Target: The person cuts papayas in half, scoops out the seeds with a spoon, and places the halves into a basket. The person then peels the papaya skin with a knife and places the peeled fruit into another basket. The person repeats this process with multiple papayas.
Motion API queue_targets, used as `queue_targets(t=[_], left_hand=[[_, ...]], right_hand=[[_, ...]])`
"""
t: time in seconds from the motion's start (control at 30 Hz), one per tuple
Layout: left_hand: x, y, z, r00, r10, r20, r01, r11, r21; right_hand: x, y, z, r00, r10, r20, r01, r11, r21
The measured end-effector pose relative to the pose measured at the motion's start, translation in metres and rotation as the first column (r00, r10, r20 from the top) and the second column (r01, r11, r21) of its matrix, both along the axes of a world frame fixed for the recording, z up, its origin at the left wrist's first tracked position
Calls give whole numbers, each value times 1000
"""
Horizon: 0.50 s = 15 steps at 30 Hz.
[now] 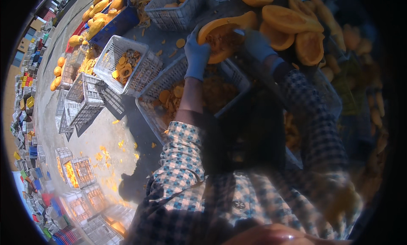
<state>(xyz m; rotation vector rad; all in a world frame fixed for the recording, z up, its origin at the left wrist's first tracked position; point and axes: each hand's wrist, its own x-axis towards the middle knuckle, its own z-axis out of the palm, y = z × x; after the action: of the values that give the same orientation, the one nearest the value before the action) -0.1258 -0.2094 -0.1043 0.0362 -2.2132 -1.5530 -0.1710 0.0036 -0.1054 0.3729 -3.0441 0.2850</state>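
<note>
My left hand (197, 52), in a light blue glove, grips the rounded end of a halved orange squash (219, 27) whose cut face with stringy pulp shows. At the right side of that face is my right hand (259, 44), gloved and slightly blurred, closed on a tool with a shiny metal end (239, 32); its exact kind cannot be told. Below both hands stands a pale plastic crate (149, 117) with squash scraps (173, 98) in it. Several squash halves (286, 19) lie just right of the hands, cut faces showing.
A white crate (105, 65) with squash slices stands left, a grey crate (165, 16) beyond the hands. A blue crate (109, 28) heaped with peeled squash is at upper left. Empty-looking crates (84, 102) and scraps are on the concrete ground (105, 130). Deep shade covers the right side.
</note>
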Motion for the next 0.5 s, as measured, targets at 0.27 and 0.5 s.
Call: queue_targets(t=[0.27,0.5], left_hand=[[7,2,2,999,51,11,-50,998,-40],[6,11,2,999,46,-22,-47,997,-59]], right_hand=[[-15,-7,-13,995,-91,32,93,994,-50],[-1,-18,-20,992,-127,-10,118,949,-291]])
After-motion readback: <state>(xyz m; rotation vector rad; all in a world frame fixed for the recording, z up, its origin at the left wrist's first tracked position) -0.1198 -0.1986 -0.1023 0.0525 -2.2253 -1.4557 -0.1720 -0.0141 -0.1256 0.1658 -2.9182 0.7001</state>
